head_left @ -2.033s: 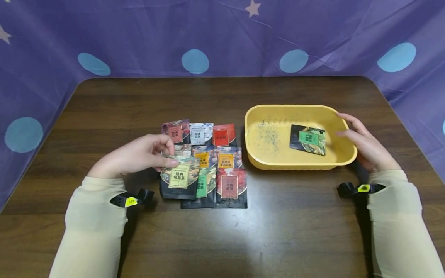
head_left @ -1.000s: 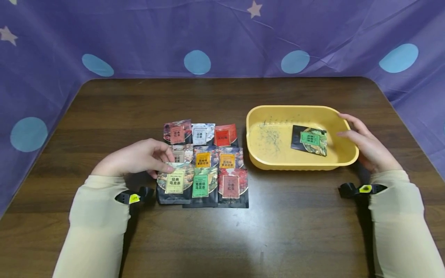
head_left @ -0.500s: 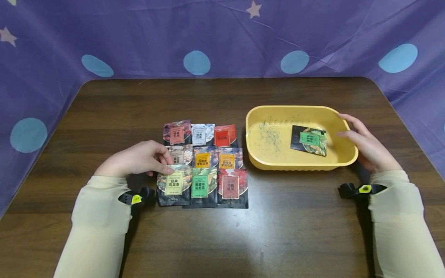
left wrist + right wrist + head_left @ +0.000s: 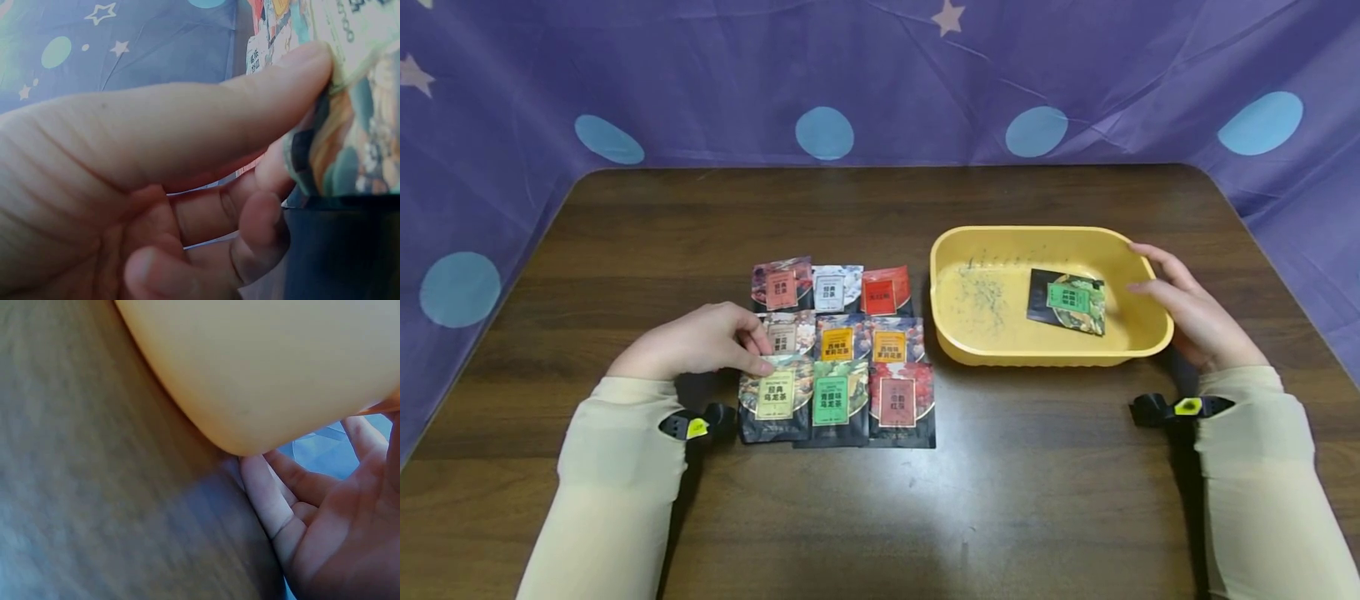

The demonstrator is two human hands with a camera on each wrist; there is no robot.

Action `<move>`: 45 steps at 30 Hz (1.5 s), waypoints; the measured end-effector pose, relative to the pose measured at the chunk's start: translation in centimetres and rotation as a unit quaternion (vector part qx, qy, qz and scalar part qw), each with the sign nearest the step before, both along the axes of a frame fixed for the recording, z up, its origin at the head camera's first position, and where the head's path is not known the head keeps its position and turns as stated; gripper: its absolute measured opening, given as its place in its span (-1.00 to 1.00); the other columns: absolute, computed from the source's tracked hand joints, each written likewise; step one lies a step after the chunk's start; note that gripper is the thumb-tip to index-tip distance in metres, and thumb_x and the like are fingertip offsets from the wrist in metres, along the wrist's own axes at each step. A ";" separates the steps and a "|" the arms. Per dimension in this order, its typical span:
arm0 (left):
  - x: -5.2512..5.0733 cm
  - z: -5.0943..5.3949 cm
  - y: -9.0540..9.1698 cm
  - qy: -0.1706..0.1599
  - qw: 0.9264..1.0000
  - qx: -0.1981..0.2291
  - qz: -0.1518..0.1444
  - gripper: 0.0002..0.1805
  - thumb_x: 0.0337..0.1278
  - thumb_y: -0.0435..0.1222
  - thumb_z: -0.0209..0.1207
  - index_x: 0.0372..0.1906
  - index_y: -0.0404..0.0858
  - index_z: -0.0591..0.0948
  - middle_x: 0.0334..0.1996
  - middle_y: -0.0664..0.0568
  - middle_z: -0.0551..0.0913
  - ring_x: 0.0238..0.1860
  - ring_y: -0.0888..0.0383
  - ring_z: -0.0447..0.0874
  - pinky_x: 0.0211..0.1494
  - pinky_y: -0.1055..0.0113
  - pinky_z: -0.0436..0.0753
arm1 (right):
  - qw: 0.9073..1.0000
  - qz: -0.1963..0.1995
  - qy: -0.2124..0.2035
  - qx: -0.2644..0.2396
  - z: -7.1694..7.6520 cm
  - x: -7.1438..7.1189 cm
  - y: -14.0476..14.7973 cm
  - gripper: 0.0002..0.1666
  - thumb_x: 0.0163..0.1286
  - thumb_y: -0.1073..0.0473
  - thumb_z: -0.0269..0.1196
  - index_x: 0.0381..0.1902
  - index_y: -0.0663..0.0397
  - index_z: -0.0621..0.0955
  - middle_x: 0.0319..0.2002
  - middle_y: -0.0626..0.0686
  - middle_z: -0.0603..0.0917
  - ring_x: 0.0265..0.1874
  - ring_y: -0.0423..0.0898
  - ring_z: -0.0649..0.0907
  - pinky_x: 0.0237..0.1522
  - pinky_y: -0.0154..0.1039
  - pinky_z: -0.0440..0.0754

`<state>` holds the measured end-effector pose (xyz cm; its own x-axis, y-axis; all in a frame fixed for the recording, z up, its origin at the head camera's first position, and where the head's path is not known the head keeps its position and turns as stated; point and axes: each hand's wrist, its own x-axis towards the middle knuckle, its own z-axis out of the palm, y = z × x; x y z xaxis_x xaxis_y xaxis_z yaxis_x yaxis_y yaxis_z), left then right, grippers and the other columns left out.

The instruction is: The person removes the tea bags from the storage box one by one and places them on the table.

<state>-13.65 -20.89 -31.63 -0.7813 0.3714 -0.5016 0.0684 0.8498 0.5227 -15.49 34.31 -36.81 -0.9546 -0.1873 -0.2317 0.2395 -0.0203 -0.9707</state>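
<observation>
My left hand (image 4: pixel 700 342) pinches the top edge of a tea sachet (image 4: pixel 775 402) with a pale yellow-green label. In the left wrist view the thumb lies over the sachet's printed face (image 4: pixel 365 128), with a fingertip behind it. That sachet lies at the near left corner of a three-by-three grid of tea sachets, beside a green-labelled sachet (image 4: pixel 832 404). My right hand (image 4: pixel 1198 325) holds the right end of a yellow plastic tub (image 4: pixel 1045 360), thumb inside the rim and fingers outside. A green-labelled black sachet (image 4: pixel 1067 302) lies tilted inside the tub.
The sachets' other labels include an orange-labelled sachet (image 4: pixel 837 340) and a red sachet (image 4: pixel 886 293). Everything stands on a dark wooden table (image 4: pixel 880 517). A purple curtain (image 4: pixel 910 75) with blue dots hangs behind and at both sides.
My left hand has brought the pale-labelled sachet left and down, so it no longer overlaps the green-labelled one as much. In the last half second little moves. The right hand stays at the tub.
</observation>
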 end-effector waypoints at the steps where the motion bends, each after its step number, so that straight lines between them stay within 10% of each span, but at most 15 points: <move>1: 0.0 0.0 0.0 -0.001 1.000 -0.001 0.001 -0.79 0.09 -0.22 0.40 -0.25 -0.26 0.68 -0.38 0.02 0.66 -0.34 0.12 0.52 -0.25 0.29 0.49 | 1.000 0.000 0.000 0.000 0.0 0.0 0.0 -0.44 0.52 0.30 0.01 0.31 -0.42 0.29 0.09 -0.08 0.32 -0.27 -0.21 0.68 -0.42 -0.23 0.70; 45: -0.1 -0.1 0.2 0.009 0.999 -0.032 0.011 -0.71 0.03 -0.16 0.44 -0.27 -0.26 0.65 -0.39 0.00 0.63 -0.35 0.10 0.49 -0.28 0.29 0.46 | 1.000 -0.006 -0.005 0.003 0.1 0.0 -0.1 -0.44 0.52 0.29 0.02 0.32 -0.41 0.29 0.10 -0.10 0.31 -0.23 -0.24 0.66 -0.41 -0.23 0.70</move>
<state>-13.71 -20.67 -31.71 -0.7982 0.3209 -0.5099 0.0574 0.8830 0.4659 -15.45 34.21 -36.73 -0.9545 -0.1739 -0.2422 0.2490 -0.0184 -0.9683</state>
